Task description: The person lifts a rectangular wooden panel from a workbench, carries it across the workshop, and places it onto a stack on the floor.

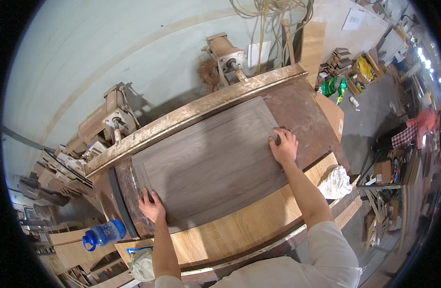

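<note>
A grey wood-grain panel [206, 158], framed like a cabinet door, lies flat on a brown, worn machine table [297, 113]. My left hand [152, 206] is at the panel's left end, near the front corner, with its fingers curled over the edge. At the opposite end my right hand [284, 146] grips the right edge. The fingertips of both hands are partly hidden. A pale wooden board [239, 218] runs along the near side of the panel. Behind the panel's far edge stands a long, dusty metal bar [196, 113].
Two pneumatic cylinders [225, 55] push against the bar from behind. A blue water bottle [105, 233] stands left of the table. White cloth bundles [334, 182] sit at the front corners. Another person [415, 132] is far right, near shelves with offcuts [381, 216].
</note>
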Available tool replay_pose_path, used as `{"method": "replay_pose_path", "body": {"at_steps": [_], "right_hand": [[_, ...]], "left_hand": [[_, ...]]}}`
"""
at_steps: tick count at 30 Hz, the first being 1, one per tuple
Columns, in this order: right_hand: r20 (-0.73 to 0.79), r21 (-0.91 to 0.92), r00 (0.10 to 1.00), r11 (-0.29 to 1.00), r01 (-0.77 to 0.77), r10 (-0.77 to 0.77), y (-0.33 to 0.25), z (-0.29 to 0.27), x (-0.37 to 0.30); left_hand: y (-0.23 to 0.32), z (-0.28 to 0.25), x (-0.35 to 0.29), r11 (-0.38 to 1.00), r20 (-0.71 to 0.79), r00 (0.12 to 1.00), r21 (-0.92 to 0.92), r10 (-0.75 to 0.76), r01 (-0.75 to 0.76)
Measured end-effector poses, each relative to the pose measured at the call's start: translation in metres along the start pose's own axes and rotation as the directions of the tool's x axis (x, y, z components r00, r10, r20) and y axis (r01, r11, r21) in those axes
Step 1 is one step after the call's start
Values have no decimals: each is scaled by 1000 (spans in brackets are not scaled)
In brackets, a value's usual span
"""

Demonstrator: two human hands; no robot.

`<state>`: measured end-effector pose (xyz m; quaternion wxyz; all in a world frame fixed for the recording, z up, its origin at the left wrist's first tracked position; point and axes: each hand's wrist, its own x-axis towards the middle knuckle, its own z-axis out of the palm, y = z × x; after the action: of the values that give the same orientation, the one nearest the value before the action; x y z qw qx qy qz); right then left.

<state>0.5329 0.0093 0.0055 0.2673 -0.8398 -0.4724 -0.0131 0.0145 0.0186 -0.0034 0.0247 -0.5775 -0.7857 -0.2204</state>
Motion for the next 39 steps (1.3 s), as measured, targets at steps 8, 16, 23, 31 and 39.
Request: {"method": "replay_pose_path", "body": {"at_steps": [8,16,23,31,39], "right_hand": [[27,-18,1000,1000,-9,10,-1,-2,0],[94,-48,994,997,-54,58,0,-3,-3],[39,-31,999,1000,-6,7,-3,-1,0],[41,-57,999,998,-21,23,-1,0,-2],[3,-27,1000,1000,13,-13,0,-1,-3]], "left_hand": [[3,-1,1,998,-2,999,51,-47,47],[3,0,0,1000,-31,999,7,13,-12],[0,1,1,998,4,998,24,-58,58],[4,-1,3,1000,-1,1000,11,-16,16],[3,-1,1,999,-2,1000,35,-21,22]]}}
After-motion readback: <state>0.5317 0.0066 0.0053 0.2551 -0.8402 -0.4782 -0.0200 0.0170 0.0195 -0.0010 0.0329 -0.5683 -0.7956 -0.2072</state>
